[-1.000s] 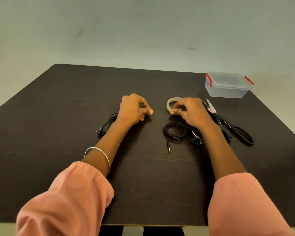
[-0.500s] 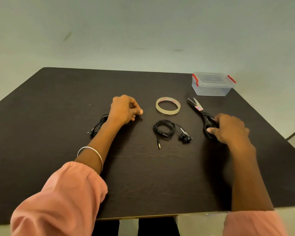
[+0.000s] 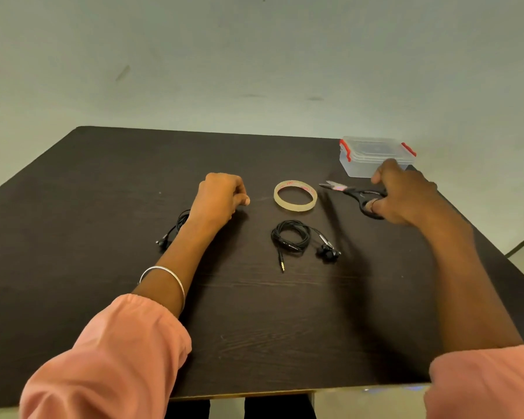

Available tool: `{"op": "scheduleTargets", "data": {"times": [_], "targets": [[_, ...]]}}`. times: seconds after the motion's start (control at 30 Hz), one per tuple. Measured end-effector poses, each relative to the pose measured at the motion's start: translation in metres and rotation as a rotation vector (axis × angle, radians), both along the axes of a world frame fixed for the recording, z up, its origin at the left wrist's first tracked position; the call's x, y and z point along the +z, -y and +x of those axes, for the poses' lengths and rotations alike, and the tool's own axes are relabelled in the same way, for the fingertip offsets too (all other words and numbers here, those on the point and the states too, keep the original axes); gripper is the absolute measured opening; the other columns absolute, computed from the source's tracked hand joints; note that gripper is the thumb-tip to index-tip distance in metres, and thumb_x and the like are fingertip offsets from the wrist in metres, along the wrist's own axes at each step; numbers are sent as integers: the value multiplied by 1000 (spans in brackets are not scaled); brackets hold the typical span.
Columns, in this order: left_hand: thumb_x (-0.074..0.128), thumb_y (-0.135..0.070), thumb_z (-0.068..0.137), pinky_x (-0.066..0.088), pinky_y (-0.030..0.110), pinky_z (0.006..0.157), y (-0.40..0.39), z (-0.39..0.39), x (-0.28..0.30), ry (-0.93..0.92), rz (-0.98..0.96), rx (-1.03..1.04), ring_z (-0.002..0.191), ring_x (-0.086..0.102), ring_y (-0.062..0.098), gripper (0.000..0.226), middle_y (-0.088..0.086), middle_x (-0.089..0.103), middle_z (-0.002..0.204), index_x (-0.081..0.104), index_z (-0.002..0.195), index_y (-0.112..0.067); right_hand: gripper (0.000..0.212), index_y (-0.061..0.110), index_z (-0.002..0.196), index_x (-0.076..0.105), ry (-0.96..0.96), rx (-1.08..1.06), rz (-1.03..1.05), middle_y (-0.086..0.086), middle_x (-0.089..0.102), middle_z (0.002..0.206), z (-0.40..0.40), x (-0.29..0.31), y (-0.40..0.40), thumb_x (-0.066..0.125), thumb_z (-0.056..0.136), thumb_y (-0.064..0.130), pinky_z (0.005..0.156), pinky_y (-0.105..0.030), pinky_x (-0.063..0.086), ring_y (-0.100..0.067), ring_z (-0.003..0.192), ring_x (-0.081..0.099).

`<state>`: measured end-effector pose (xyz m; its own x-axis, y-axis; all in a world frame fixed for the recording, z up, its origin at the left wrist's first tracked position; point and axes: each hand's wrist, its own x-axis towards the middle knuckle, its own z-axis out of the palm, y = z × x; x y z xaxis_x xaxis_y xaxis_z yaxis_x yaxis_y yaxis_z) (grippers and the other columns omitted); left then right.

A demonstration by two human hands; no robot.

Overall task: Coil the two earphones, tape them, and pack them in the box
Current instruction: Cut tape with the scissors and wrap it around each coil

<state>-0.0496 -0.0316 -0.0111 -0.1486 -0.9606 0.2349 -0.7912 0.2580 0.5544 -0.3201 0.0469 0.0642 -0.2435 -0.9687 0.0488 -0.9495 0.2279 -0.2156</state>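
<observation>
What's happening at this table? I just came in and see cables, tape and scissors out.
A person is getting ready to tape earphones. The right hand grips the scissors near the closed box. The left hand rests curled on the table, with one earphone partly hidden beneath its wrist. The other earphone lies coiled in the middle, just in front of the tape. No tape shows on that coil, and nothing is packed.
</observation>
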Motion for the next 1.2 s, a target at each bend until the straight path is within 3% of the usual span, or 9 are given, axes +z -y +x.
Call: {"op": "scheduleTargets", "data": {"times": [0.07, 0.23, 0.33, 0.4, 0.57, 0.8, 1.03, 1.2], "targets": [[69, -17, 87, 58, 32, 69, 1, 0, -1, 16, -32, -1, 63, 64, 17, 9, -1, 63, 79, 69, 92, -9, 55, 14, 123, 44, -18, 72, -74, -19, 54, 119, 6, 7, -1, 75, 80, 27, 86, -38, 37, -41, 114, 49], [66, -19, 89, 56, 37, 77, 2, 1, -3, 58, -129, 9, 65, 58, 16, 12, 2, 62, 79, 69, 92, -7, 73, 15, 121, 47, 19, 326, -107, -7, 58, 111, 30, 23, -16, 89, 62, 23, 100, -45, 41, -28, 107, 59], [66, -19, 89, 56, 40, 78, 2, 2, -5, 52, -149, 12, 69, 63, 19, 13, 6, 66, 84, 69, 93, -7, 80, 20, 120, 44, -103, 407, -43, 2, 52, 100, 39, 27, -23, 91, 56, 33, 97, -34, 32, -22, 100, 55], [66, -19, 89, 56, 40, 78, 2, 2, -5, 43, -147, 12, 72, 64, 20, 14, 7, 66, 85, 69, 94, -6, 77, 21, 115, 43, -208, 455, -36, 6, 50, 95, 43, 26, -21, 90, 56, 40, 94, -34, 24, -21, 103, 54], [66, -18, 90, 56, 39, 78, 3, 2, -5, 43, -169, 14, 69, 61, 18, 13, 6, 64, 85, 69, 93, -6, 79, 20, 113, 43, -378, 484, -37, 2, 53, 111, 49, 22, -6, 86, 54, 50, 97, -38, 21, -21, 105, 52], [65, -20, 89, 50, 35, 78, 6, 2, -7, 59, -219, 17, 69, 54, 16, 14, 8, 65, 91, 71, 92, -7, 70, 17, 108, 43, -553, 504, -93, -1, 56, 106, 63, 14, 9, 86, 59, 44, 99, -46, 23, -26, 99, 55], [65, -21, 90, 37, 26, 72, 3, 2, -8, 71, -234, 4, 83, 57, 18, 15, 7, 64, 93, 71, 94, -8, 59, 15, 112, 43, -603, 477, -78, -3, 57, 106, 71, 9, 14, 80, 71, 35, 102, -53, 25, -26, 99, 55], [65, -21, 90, 43, 27, 74, 4, 2, -8, 61, -242, -2, 80, 55, 14, 15, 6, 65, 93, 71, 96, -9, 58, 14, 108, 45, -579, 463, -69, 0, 56, 102, 72, 9, 16, 82, 70, 37, 102, -53, 23, -26, 97, 56]]}}
